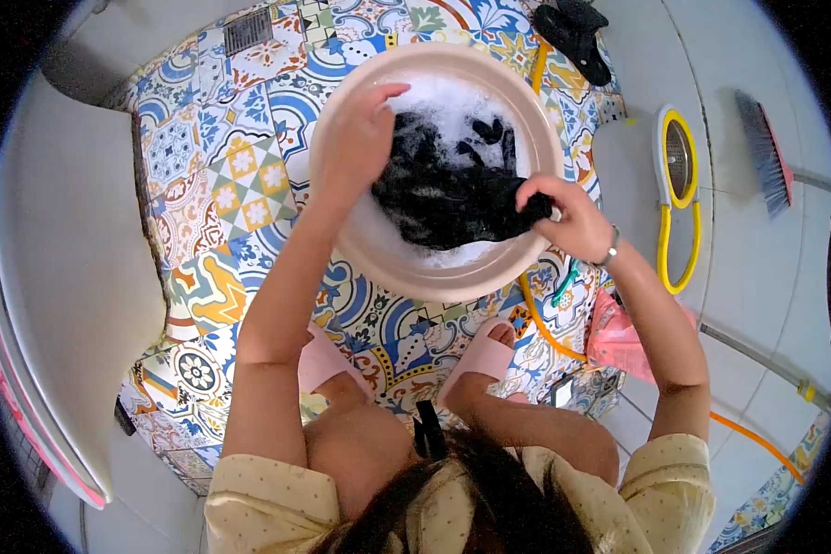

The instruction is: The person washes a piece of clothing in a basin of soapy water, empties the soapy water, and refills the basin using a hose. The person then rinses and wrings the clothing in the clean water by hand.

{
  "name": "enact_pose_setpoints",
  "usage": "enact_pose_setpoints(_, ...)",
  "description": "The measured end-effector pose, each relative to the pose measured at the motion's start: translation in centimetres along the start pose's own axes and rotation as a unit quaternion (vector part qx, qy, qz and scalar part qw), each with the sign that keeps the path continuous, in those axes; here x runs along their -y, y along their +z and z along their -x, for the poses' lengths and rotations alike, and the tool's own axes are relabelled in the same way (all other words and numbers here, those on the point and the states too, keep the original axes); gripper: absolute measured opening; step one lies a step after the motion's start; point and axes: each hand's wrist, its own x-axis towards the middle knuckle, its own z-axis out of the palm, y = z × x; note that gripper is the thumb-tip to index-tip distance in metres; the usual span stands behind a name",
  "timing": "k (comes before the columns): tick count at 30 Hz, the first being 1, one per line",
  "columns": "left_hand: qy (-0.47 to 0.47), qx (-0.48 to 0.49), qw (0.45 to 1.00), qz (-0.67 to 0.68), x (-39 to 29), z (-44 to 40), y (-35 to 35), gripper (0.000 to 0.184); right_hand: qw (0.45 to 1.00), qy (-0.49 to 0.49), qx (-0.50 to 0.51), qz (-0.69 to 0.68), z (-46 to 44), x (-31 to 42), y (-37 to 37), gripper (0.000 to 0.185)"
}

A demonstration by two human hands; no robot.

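Nearest, below the loose cream sleeves with small dark dots (272,503), the pale pink open-toed slippers (489,358) stand on the glossy, many-coloured patterned tile floor (249,189). If suds spilled there, the tiles could turn slick and a foot could slide. The thin orange hose (550,338) runs past the slippers toward the basin and could catch a toe; whether any of it passes beneath the basin I cannot tell.

Farther on is the round, cream-beige plastic basin (436,285), with the bunched black fabric (462,210) lying inside it amid white foam (429,92). The right hand (572,220) has thumb and fingers clamped on the fabric's edge near the right rim. A slippery, soap-coated grip could let that edge drop and splash; a hard pull outward could drag foamy water over the rim. The silvery wrist band (611,245) (close to the suds) might get wet or snag.

The left hand (358,143), somewhat blurred, is over the basin's left side, its fingers apart and grasping nothing; contact with the fabric is hard to judge. With only one hand gripping, the heavy-looking bundle could twist or slump back.

Beyond, the black sandals (577,42) could be splashed by an overflow.
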Motion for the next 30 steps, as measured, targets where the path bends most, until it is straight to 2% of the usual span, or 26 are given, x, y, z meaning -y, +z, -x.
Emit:
enact_pose_setpoints(1,-0.003,0.022,0.999,-0.046,-0.3,0.4,0.5,0.029,0.998,0.019,-0.003,0.055,-0.4,-1.7,0.0,0.029)
enact_pose_setpoints(2,0.066,0.003,0.997,-0.033,2.3,0.8,2.6,0.031,0.994,0.061,-0.055,0.078,-1.2,-3.9,0.4,0.030)
enact_pose_setpoints(3,0.088,0.003,0.989,-0.115,2.8,1.5,3.9,0.034,0.985,0.031,-0.147,0.083,-1.9,-8.0,1.3,0.037)
enact_pose_setpoints(5,0.133,-0.001,0.951,-0.278,2.3,3.4,6.3,0.040,0.939,0.005,-0.323,0.116,-4.6,-10.3,3.7,0.051)
enact_pose_setpoints(6,0.083,0.038,0.940,-0.328,1.9,4.4,7.2,0.054,0.930,-0.015,-0.331,0.159,-5.7,-10.4,4.8,0.058)
enact_pose_setpoints(7,0.075,0.035,0.933,-0.350,1.9,4.8,7.7,0.056,0.919,-0.034,-0.337,0.200,-6.6,-10.5,5.9,0.065)
enact_pose_setpoints(9,0.058,0.028,0.917,-0.393,2.0,5.0,8.6,0.060,0.904,-0.003,-0.307,0.296,-7.6,-10.5,8.0,0.071)
enact_pose_setpoints(10,0.039,0.026,0.917,-0.397,2.7,4.7,8.9,0.063,0.901,0.014,-0.314,0.299,-8.3,-10.9,8.6,0.071)
enact_pose_setpoints(13,-0.083,0.072,0.932,-0.347,3.8,2.8,9.1,0.065,0.893,0.048,-0.315,0.317,-10.4,-11.8,10.0,0.068)
enact_pose_setpoints(16,-0.056,0.090,0.978,-0.180,9.2,1.6,10.5,0.065,0.886,0.095,-0.288,0.352,-12.0,-11.9,10.5,0.067)
enact_pose_setpoints(17,-0.043,0.086,0.988,-0.125,10.9,1.5,11.3,0.065,0.902,0.110,-0.269,0.320,-12.2,-11.9,10.5,0.070)
enact_pose_setpoints(18,-0.189,0.108,0.960,-0.176,11.3,2.2,12.5,0.064,0.907,0.072,-0.290,0.297,-12.6,-13.1,10.8,0.070)
enact_pose_setpoints(19,-0.166,0.155,0.943,-0.246,11.3,2.1,12.4,0.063,0.910,0.035,-0.310,0.273,-13.0,-15.0,11.6,0.071)
enact_pose_setpoints(22,-0.092,0.294,0.845,-0.438,11.0,1.2,11.5,0.060,0.910,0.144,-0.227,0.316,-14.3,-21.2,15.4,0.071)
enact_pose_setpoints(23,-0.124,0.318,0.858,-0.384,10.8,0.8,11.3,0.058,0.939,0.178,-0.224,0.191,-14.5,-21.0,15.1,0.066)
enact_pose_setpoints(25,-0.182,0.361,0.874,-0.270,10.6,-0.5,11.1,0.055,0.946,0.237,-0.211,-0.064,-14.0,-20.0,14.1,0.057)
enact_pose_setpoints(27,-0.230,0.392,0.874,-0.175,10.6,-1.5,11.2,0.054,0.945,0.244,-0.196,-0.099,-13.5,-20.2,14.2,0.054)
enact_pose_setpoints(30,-0.241,0.430,0.860,-0.133,11.1,-1.2,11.1,0.055,0.947,0.260,-0.161,-0.094,-12.6,-20.6,14.6,0.051)
